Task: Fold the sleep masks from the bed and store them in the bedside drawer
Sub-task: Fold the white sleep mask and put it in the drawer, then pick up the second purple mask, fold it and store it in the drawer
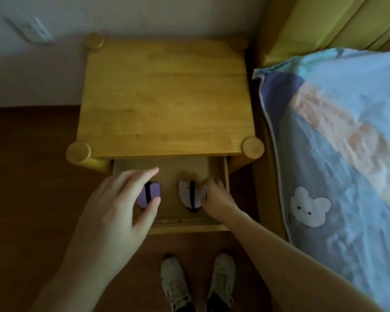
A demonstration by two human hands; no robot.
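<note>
The wooden bedside drawer (pixel 185 222) is pulled open below the nightstand top. Two folded sleep masks lie inside it. A purple mask (pixel 153 192) with a black strap rests on the left. A white mask (pixel 186 194) with a black strap sits on the right. My left hand (pixel 119 203) hovers over the purple mask with fingers spread, partly hiding it. My right hand (pixel 214 194) reaches into the drawer's right side, fingers curled against the white mask's edge; whether it grips the mask is unclear.
The wooden nightstand (pixel 167 97) stands against the wall with round corner posts. A bed with a blue patterned quilt (pixel 336 143) and a yellow headboard lies to the right. My two white shoes (pixel 198 282) stand on the dark wooden floor below the drawer.
</note>
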